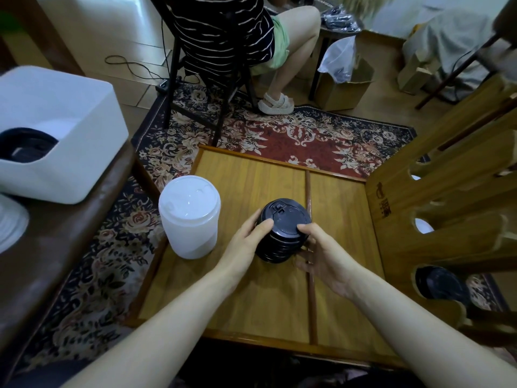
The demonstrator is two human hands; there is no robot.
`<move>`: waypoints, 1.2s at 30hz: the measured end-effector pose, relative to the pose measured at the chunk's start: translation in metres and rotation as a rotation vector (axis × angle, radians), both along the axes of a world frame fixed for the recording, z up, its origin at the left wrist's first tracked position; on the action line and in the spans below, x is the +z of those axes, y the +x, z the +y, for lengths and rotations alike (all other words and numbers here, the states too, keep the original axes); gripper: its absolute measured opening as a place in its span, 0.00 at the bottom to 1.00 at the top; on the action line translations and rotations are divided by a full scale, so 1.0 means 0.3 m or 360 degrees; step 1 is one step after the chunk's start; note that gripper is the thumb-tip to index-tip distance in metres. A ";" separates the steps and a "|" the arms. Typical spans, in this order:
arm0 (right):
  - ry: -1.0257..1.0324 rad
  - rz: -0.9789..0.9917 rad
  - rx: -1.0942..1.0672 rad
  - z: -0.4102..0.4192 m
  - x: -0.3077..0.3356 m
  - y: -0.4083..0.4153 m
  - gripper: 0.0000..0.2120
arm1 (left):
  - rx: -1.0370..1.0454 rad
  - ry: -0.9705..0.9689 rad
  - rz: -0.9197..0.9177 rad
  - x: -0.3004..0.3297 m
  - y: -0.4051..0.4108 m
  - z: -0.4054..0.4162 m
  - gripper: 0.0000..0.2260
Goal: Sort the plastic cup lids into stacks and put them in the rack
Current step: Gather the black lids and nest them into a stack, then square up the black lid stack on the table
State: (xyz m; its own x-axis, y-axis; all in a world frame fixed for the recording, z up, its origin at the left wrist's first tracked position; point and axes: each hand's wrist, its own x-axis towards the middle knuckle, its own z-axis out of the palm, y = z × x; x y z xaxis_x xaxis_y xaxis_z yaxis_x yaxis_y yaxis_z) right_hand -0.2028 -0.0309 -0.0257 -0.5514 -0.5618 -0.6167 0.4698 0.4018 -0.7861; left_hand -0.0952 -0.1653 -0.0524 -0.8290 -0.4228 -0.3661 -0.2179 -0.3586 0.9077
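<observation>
Hands meet on a stack of black lids point(284, 231) standing on the wooden table point(251, 303), just left of the table's centre strip. The left hand point(246, 242) curls round the stack's left side with its thumb on the top lid's rim; the right hand point(321, 253) cups the right side, thumb on the rim too, its other fingers hidden behind the stack. How many lids are in the stack is hard to tell, since the dark edges blur together. A taller stack of white lids point(189, 217) stands just beside it to the left, near the table's edge. The wooden rack point(447, 197) at the right is cut off by the picture's edge; a black lid point(440, 282) shows through its lowest opening and something white point(423, 225) through the one above. A dark stamp point(384, 203) is printed on the rack's side, too small to read. On a brown surface at the left sits a white bin point(64, 130) with more black lids point(25, 145) inside, partly hidden by its wall. A seated person point(237, 37) is cut off at the top, above a patterned rug point(279, 135)
</observation>
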 end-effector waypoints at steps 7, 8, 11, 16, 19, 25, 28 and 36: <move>0.0006 -0.0007 0.0049 0.001 0.003 0.016 0.29 | 0.0053 0.0028 -0.0020 0.021 0.019 -0.008 0.24; 0.0001 -0.0018 0.0065 0.000 0.005 0.019 0.31 | 0.0042 0.0021 -0.0020 0.020 0.022 -0.011 0.27; 0.0007 0.0012 0.0098 -0.001 0.016 0.018 0.36 | 0.0073 -0.0008 -0.0059 0.032 0.032 -0.006 0.35; 0.0061 0.0483 0.0005 0.012 0.099 -0.010 0.38 | 0.0130 -0.0490 -0.0149 0.126 0.085 0.023 0.33; -0.0022 0.0708 -0.0062 0.016 0.186 -0.009 0.36 | 0.0060 -0.0932 -0.0124 0.208 0.152 0.022 0.31; -0.0206 0.1054 0.0223 -0.084 0.399 0.043 0.22 | 0.0530 -0.1736 0.0125 0.409 0.346 -0.064 0.21; -0.0330 0.1190 0.0447 -0.208 0.503 0.097 0.18 | 0.1008 -0.2032 -0.0050 0.429 0.421 -0.190 0.19; -0.0469 0.1483 0.1131 -0.669 0.645 0.258 0.14 | 0.0923 -0.2453 -0.0756 0.425 0.477 -0.343 0.22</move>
